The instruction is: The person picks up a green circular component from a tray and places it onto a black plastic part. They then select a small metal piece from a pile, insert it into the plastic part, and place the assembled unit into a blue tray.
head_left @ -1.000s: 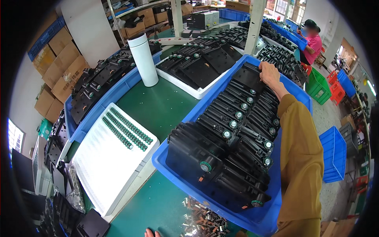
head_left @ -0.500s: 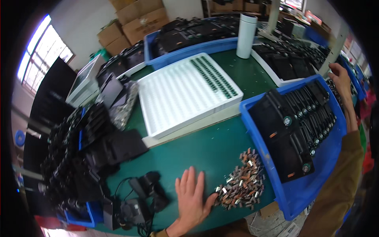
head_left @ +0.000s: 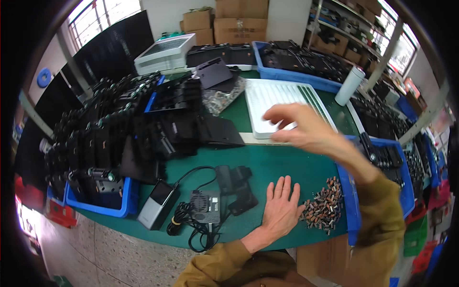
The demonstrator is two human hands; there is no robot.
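Note:
My left hand point(head_left: 281, 210) lies flat on the green table point(head_left: 229, 165), fingers stretched out and holding nothing. Its thumb reaches the edge of a pile of small copper-brown and silvery metal parts point(head_left: 325, 205). My right hand point(head_left: 301, 126) hangs in the air in front of the white tray point(head_left: 265, 107), slightly blurred. Its thumb and fingers are curved and apart, and nothing shows between them. Under my right forearm is a blue bin point(head_left: 351, 210) with black plastic parts in it, partly covered by the sleeve.
Black plastic parts point(head_left: 105, 138) are stacked along the left side, some above a blue bin point(head_left: 129, 201). Nearer lie a grey-black box-shaped device point(head_left: 160, 203), a black fan-like unit point(head_left: 205, 205) and coiled cables point(head_left: 179, 220). A white bottle point(head_left: 350, 86) stands behind the white tray.
My right hand has come from beyond the right-hand bin leftward to in front of the white tray. My left hand stays flat beside the pile. The view has turned left.

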